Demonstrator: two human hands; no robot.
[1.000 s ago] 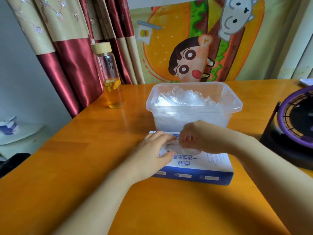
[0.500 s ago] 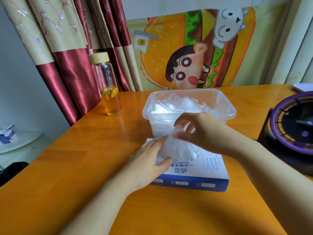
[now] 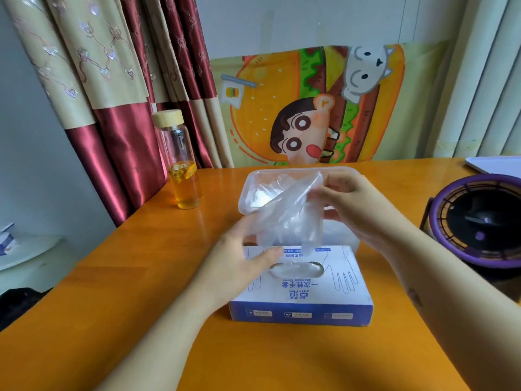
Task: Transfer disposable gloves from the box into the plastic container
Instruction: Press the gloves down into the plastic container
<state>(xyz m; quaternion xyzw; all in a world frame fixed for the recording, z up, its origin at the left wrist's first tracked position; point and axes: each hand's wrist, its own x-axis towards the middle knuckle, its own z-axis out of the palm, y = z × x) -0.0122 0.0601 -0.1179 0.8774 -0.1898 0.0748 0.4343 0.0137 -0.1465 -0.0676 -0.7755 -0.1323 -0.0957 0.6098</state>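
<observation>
A blue and white glove box [image 3: 304, 289] lies flat on the orange table, its oval slot facing up. Just behind it stands a clear plastic container [image 3: 245, 193] holding crumpled clear gloves. My right hand [image 3: 355, 210] pinches a clear disposable glove [image 3: 290, 218] and holds it up in front of the container's near rim; its lower tip hangs just above the box. My left hand [image 3: 239, 263] rests on the left part of the box top, fingers spread, touching the hanging glove's left edge.
A glass bottle [image 3: 180, 165] with a wooden cap and yellow drink stands to the left of the container. A purple-rimmed round device [image 3: 479, 221] sits at the right table edge. A cartoon cloth and curtains hang behind the table.
My right hand has pulled a glove out of the box slot and lifted it up toward the container. My left hand has stayed on the box.
</observation>
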